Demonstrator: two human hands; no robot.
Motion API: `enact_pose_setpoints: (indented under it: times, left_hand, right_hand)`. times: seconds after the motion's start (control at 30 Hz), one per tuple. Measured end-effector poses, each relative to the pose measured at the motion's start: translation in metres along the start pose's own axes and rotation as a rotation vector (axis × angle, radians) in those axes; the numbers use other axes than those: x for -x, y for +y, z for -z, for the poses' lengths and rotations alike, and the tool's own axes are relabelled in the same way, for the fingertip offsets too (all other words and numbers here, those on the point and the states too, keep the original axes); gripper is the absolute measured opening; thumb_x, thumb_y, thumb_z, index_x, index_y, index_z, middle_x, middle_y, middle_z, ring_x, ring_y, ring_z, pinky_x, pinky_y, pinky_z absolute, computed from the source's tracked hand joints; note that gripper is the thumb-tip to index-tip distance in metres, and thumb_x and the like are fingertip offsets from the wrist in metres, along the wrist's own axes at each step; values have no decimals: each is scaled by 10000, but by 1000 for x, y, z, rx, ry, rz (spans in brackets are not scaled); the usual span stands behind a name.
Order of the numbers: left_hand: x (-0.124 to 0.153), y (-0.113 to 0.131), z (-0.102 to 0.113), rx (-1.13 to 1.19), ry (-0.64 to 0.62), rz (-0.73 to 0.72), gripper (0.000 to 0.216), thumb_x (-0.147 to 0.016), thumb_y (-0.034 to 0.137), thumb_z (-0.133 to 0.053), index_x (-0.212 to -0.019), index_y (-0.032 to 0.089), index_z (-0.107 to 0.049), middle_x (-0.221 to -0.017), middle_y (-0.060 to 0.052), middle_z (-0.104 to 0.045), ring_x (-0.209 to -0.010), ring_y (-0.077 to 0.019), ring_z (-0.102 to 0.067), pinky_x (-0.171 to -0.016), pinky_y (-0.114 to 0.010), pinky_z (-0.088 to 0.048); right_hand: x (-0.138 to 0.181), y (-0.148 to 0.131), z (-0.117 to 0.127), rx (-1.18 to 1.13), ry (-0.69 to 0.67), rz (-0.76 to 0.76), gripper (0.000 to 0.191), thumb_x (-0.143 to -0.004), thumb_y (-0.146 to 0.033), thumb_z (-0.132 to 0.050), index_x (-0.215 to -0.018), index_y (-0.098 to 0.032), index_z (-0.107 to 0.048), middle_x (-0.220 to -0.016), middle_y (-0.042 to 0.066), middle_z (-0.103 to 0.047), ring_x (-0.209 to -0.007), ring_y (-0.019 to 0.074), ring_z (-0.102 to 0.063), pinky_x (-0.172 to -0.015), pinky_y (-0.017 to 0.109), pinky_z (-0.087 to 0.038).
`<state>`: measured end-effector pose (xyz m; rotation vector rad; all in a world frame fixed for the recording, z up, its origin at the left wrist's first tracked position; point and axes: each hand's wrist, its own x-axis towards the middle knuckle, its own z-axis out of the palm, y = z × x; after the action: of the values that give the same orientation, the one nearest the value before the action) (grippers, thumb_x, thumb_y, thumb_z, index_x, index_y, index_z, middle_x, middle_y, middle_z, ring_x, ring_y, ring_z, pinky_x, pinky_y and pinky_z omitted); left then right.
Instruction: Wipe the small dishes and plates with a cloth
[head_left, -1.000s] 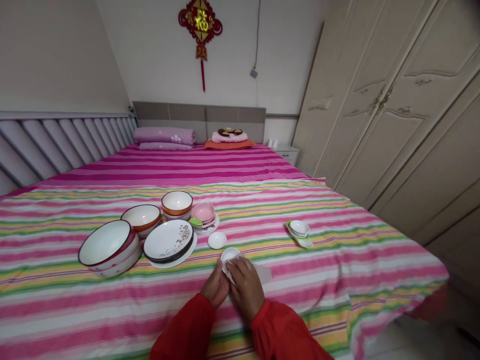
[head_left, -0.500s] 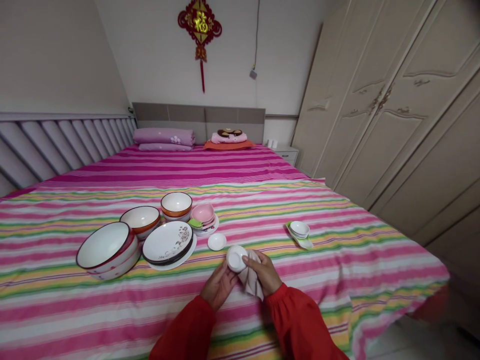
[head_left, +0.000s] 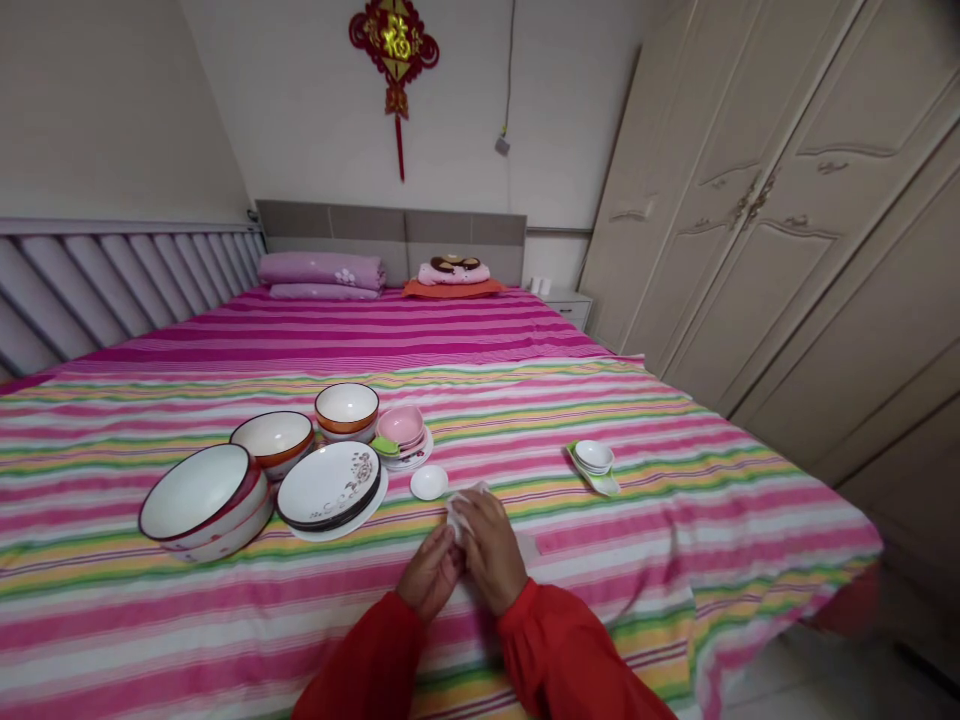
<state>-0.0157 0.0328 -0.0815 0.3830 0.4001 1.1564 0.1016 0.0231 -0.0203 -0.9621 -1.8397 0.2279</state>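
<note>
White cloth (head_left: 528,546), head view: soft, thin-looking, bunched between both hands above the striped sheet (head_left: 225,622), with one loose flap trailing out past the right hand (head_left: 491,552). I see that hand bent over the top of the bundle, fingers closed on the fabric. The left hand (head_left: 433,575) is curled shut at the bundle's near-left edge, thumb and fingers gripping it. Whatever lies inside the folds is hidden from me. Both wrists run into red gathered cuffs.

Just beyond the hands I note a small white dish (head_left: 429,483), round, shallow and glossy. To its left: stacked plates (head_left: 326,485), glazed white with dark undersides and a brown floral print. Around them stand three groups of deep round bowls: red-sided (head_left: 196,490), orange-brown (head_left: 274,435), and another orange-brown pair (head_left: 347,403) farther back, all white-lined and dark-rimmed. Smooth pink bowls (head_left: 401,425) rest on a patterned saucer, a green piece (head_left: 385,446) at their side. Well apart on the right, small white bowls (head_left: 594,454) sit nested on a green-and-white elongated dish (head_left: 606,485).

Legible writing: one gold character, 福, on the red wall ornament (head_left: 395,40).
</note>
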Motion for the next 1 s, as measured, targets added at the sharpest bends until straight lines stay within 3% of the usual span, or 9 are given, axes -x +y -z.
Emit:
enact_pose_setpoints:
  times: [0.13, 0.27, 0.37, 0.47, 0.7, 0.83, 1.0]
  left_hand:
    - [-3, -2, 12, 97, 4, -11, 317, -838, 93, -492, -1127, 173, -595, -975, -51, -700, -961, -110, -621, -865, -197, -456]
    - [-3, 1, 10, 99, -11, 9, 355, -850, 112, -486, -1197, 152, -550, -993, -70, -696, -925, -119, -633, -810, -193, -481]
    - [-2, 3, 2, 76, -16, 18, 355, -851, 137, -505, -1204, 147, -544, -976, -78, -700, -827, -109, -648, -755, -192, -493]
    - [-1, 3, -1, 65, 27, 21, 347, -841, 113, -514, -1180, 172, -561, -965, -64, -704, -851, -119, -649, -785, -217, -490]
    - [-3, 1, 5, 78, 32, 14, 338, -836, 146, -526, -1171, 158, -572, -948, -67, -698, -823, -117, -642, -803, -219, -480]
    - [-2, 0, 3, 52, 28, 51, 269, -847, 175, -507, -1079, 114, -628, -938, -76, -692, -918, -156, -627, -871, -251, -463]
    - [0, 0, 0, 20, 42, -30, 239, -806, 75, -535, -994, 161, -656, -930, -35, -702, -885, -110, -637, -823, -194, -474]
  right_hand:
    - [17, -6, -7, 229, -83, 208, 349, -865, -152, -405, -1183, -179, -547, -1198, 112, -571, -1165, 253, -456, -958, 488, -415]
    - [35, 5, -2, 251, -60, 297, 408, -868, -101, -378, -1260, -173, -467, -1235, 126, -543, -1201, 222, -441, -968, 463, -428]
    - [37, 12, 4, 236, -18, 288, 424, -849, -71, -389, -1251, -180, -468, -1185, 119, -565, -1174, 214, -462, -958, 459, -438]
    - [29, 12, 7, 218, -2, 231, 411, -834, -73, -390, -1220, -173, -489, -1148, 120, -570, -1128, 218, -490, -961, 481, -427]
    - [23, -10, 3, 152, -58, 187, 339, -838, -95, -384, -1130, -172, -539, -1056, 103, -597, -1037, 210, -522, -948, 463, -430]
    - [26, -14, -4, 179, -113, 219, 362, -829, -89, -388, -1150, -169, -534, -1121, 107, -586, -1076, 209, -502, -965, 447, -417]
    - [7, -3, -5, 192, -71, 99, 368, -802, -95, -421, -1135, -170, -558, -1153, 107, -571, -1089, 221, -482, -984, 463, -383]
